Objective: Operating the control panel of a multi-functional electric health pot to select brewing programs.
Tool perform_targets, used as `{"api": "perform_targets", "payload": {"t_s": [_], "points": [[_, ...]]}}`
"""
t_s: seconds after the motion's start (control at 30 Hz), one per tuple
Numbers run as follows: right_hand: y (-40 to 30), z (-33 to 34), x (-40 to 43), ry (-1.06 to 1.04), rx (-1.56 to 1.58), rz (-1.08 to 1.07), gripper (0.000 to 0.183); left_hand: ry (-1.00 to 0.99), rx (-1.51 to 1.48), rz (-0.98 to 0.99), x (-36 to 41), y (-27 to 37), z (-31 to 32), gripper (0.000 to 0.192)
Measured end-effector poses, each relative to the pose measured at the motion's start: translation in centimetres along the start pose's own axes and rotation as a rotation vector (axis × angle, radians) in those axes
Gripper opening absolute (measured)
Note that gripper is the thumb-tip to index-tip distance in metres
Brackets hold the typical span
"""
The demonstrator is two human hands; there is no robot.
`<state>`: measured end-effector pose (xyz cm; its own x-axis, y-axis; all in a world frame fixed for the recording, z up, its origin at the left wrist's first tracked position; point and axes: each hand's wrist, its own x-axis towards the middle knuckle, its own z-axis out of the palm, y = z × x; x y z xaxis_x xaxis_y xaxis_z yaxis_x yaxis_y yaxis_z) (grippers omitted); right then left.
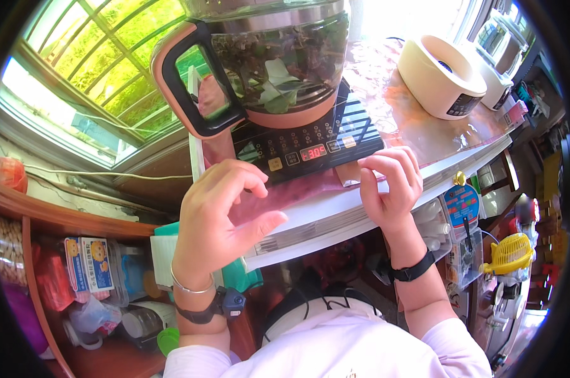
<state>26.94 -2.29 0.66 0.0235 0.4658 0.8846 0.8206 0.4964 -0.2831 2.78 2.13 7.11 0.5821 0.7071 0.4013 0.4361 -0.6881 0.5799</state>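
Observation:
A glass kettle (285,66) with a black and copper handle stands on a black electric heating base (308,146). Dark dried leaves and pale green leaves show inside its glass. The base has touch keys and a lit red display. My left hand (228,212) hovers by the base's front left corner, thumb and fingers apart, holding nothing. Near the front right corner my right hand (394,184) is raised with its fingers curled and nothing seen in it; whether it touches the base is unclear.
Right of the kettle, a cream appliance base (441,80) and a glass-topped appliance (500,42) share the covered white table (313,227). A wooden shelf (77,208) with boxes and jars lies left. A yellow basket (509,255) hangs at right.

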Motion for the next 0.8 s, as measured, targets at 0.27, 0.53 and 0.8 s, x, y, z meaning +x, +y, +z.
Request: {"api": "perform_targets", "payload": {"t_s": [0.27,0.53,0.8], "points": [[-0.12,0.09,-0.51,0.011,0.039,0.061,0.005,0.064,-0.031,-0.004,-0.39,-0.79,0.49,0.034],[-0.28,0.01,-0.41,-0.016,0.048,0.074,0.008,0.063,-0.073,-0.110,-0.54,-0.62,0.30,0.031],[-0.54,0.04,-0.40,-0.031,0.078,0.102,0.016,0.051,-0.168,-0.114,-0.75,-0.79,0.42,0.031]]}}
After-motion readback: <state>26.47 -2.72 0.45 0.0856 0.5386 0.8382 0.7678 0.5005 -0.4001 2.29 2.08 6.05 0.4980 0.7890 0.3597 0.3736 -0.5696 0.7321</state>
